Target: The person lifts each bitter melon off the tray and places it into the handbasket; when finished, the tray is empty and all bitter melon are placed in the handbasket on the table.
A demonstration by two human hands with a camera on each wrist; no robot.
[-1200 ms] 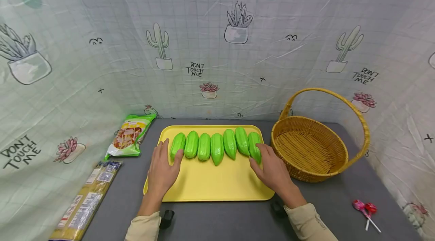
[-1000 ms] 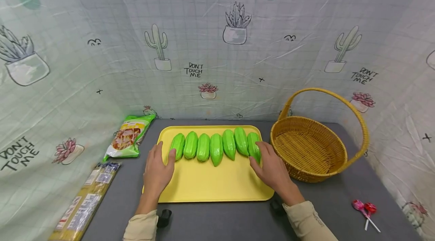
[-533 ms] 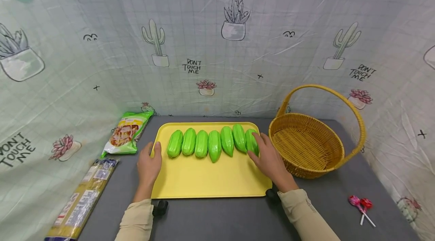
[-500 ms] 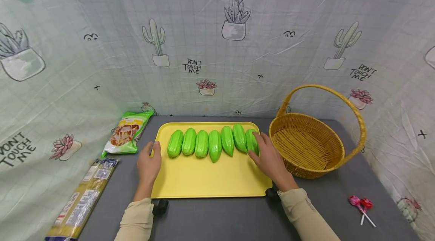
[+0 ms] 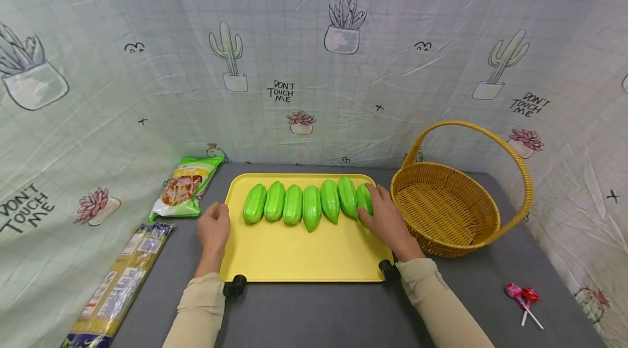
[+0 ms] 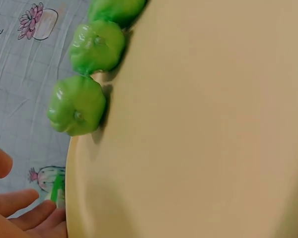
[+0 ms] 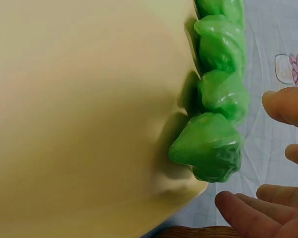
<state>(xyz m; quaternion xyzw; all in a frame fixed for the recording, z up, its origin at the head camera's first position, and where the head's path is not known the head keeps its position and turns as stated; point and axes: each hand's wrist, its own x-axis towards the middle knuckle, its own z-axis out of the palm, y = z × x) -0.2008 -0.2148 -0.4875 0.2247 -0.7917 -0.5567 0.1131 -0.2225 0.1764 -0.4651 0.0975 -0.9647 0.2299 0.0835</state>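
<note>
I see R hand (image 5: 390,223), thumb & fingers spread, by the rightmost shiny green ridged oblong veg (image 5: 364,198) on the yellow rectangular tray (image 5: 304,258); contact unclear. L hand (image 5: 214,231), fingers loosely bent, nr tray's L edge. Off-centre nudge might roll veg into its neighbour (image 5: 347,196).

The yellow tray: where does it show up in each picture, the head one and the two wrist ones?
Head: the tray lies at lower centre.
Left wrist: the tray fills the middle and right; its curved edge is at left.
Right wrist: the tray fills the left and middle; its edge slants near the bottom.
Shared landmark: the row of glossy green pieces on it.
</note>
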